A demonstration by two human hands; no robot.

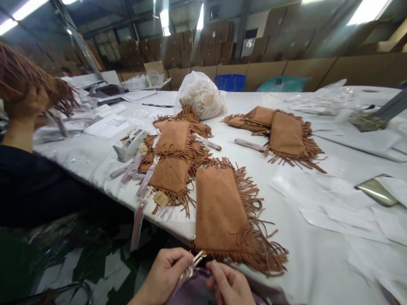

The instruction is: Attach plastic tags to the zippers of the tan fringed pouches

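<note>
My left grip (168, 271) is closed with thumb against curled fingers, pinching a gold-coloured metal clasp (197, 257) whose end pokes out toward the right. My right grip (230, 283) sits just beside it, thumb and fingertip brought together near the clasp; I cannot tell whether anything is caught between them. Purple material (190, 292) shows below both.

The nearest fringed brown bag (219, 207) lies flat on the white-covered bench (321, 262) straight ahead of me, its lower edge just beyond the clasp and its fringe spread to the right. To its left is a pile of similar bags (173, 137), with a card tag (160, 198) and wrapped straps (140, 216), one hanging over the edge. A grey dispenser (130, 145) stands beside that pile. More fringed bags (288, 134) lie farther right. At far left, a co-worker's hand (25, 101) holds up a brown fringed piece (28, 74).
</note>
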